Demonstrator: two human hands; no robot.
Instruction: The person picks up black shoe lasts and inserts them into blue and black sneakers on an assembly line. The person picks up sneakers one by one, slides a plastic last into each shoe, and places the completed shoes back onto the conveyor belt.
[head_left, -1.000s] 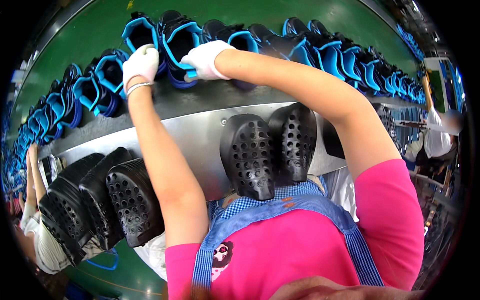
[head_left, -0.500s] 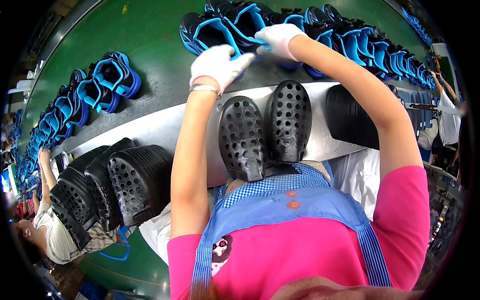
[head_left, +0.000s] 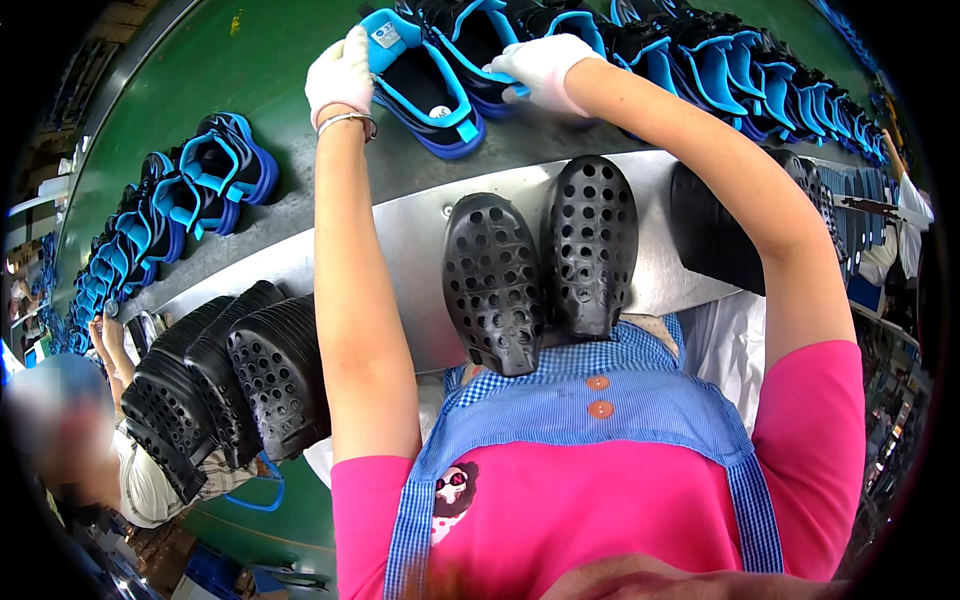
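I found my left fingers (head_left: 352,46) at eleven o'clock against the blue-lined shoe (head_left: 428,92) just short of twelve, closure undeterminable, and my right fingers (head_left: 512,62), toward one, pinching the neighbouring shoe (head_left: 476,40) at its collar, where light tension was advisable.

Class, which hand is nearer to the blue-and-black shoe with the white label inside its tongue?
Left. The left hand is against this shoe, by its tongue; the right hand is farther right, gripping the neighbouring shoe at its heel.

The shoe lining (head_left: 408,38) is probably cloth, the ledge (head_left: 412,245) smooth metal, the black forms (head_left: 492,275) glossy.
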